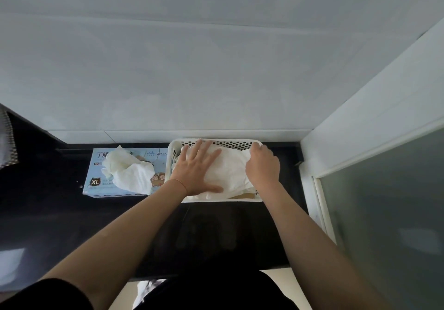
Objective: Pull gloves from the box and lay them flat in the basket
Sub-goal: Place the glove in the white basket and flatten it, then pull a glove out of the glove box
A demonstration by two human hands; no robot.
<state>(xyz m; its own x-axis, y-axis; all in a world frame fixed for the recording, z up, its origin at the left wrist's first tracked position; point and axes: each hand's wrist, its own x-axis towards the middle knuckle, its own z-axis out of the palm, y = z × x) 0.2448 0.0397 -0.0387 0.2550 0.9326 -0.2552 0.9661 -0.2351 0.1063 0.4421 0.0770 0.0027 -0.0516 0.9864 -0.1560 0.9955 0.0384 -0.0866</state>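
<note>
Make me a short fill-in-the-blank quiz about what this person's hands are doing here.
1. The left hand lies spread flat on the white gloves inside the ____.
2. The glove box sits to the basket's ____.
3. The letters printed on the box's corner read ____.

Missing words: basket; left; XL

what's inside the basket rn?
White gloves lie in the basket, left hand flat on them, right hand at their edge. Basket floor mostly hidden.

Perforated white plastic basket (174, 146), glossy black counter (48, 213), cardboard box (96, 160).
</note>
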